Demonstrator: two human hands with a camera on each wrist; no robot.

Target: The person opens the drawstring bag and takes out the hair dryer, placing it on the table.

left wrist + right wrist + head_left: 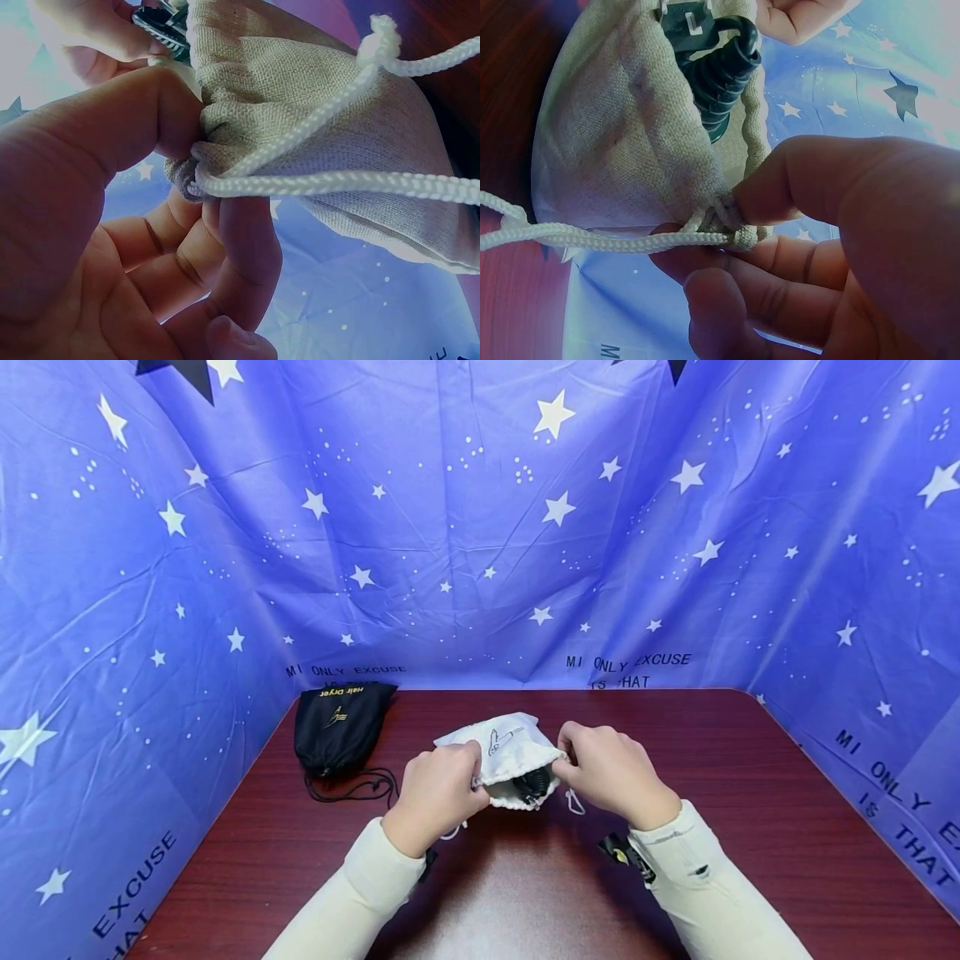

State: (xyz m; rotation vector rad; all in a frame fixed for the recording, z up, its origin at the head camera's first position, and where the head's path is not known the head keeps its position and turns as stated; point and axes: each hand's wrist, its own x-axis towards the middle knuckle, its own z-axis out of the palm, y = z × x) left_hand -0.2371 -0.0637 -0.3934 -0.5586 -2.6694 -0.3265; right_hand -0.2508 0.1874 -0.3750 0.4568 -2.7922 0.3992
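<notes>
- Now, your left grip [438, 781] pinches the white bag [502, 747] at its rim.
- Your right grip [617, 772] pinches the opposite side.
- This bag is over the table [705, 743], between both grips; a black plug [681, 36] shows in its mouth.

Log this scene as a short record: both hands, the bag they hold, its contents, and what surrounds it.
Left hand: pinches one side of the white bag's mouth
Right hand: pinches the opposite side
White bag: mouth open, facing the person
Visible inside: black plug, ribbed black part
Also on table: black bag marked "Hair Dryer"
Backdrop: blue star-patterned cloth
</notes>
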